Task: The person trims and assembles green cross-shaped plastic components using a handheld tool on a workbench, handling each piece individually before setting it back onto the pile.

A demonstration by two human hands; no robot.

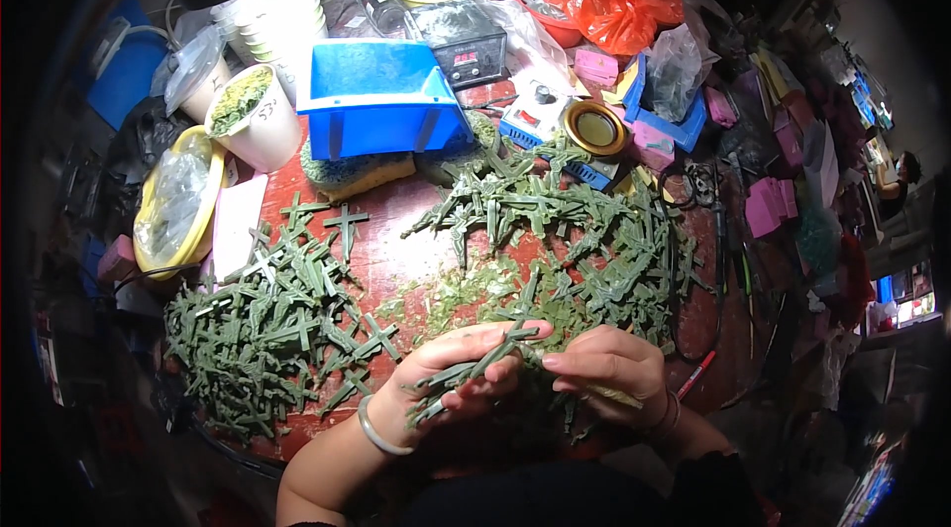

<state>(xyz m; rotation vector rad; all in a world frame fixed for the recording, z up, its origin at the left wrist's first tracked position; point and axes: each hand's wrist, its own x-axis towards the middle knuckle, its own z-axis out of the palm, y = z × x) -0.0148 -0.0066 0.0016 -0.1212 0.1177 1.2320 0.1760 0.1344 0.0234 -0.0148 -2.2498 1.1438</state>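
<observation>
Near the table's front edge, my left hand [466,368] is closed round several small green wax-like crosses [482,366], which lie across its palm and fingers. My right hand [614,368] meets it fingertip to fingertip, thumb and fingers pinched by the end of one cross. Under the right palm shows a slim yellowish thing [616,395], mostly hidden, whose kind I cannot make out. A large heap of green crosses [267,329] spreads to the left. Another green heap [614,260] covers the right and far side, and pale green flakes [456,294] are scattered between the two.
Behind the heaps stand a blue bin [376,96] on a sponge [357,173], a device with a display [461,47] and a small heater with a brass-coloured dish [595,127]. A white bucket of green scraps [263,131] and a yellow basin [203,220] stand left. A red pen [696,374] lies right.
</observation>
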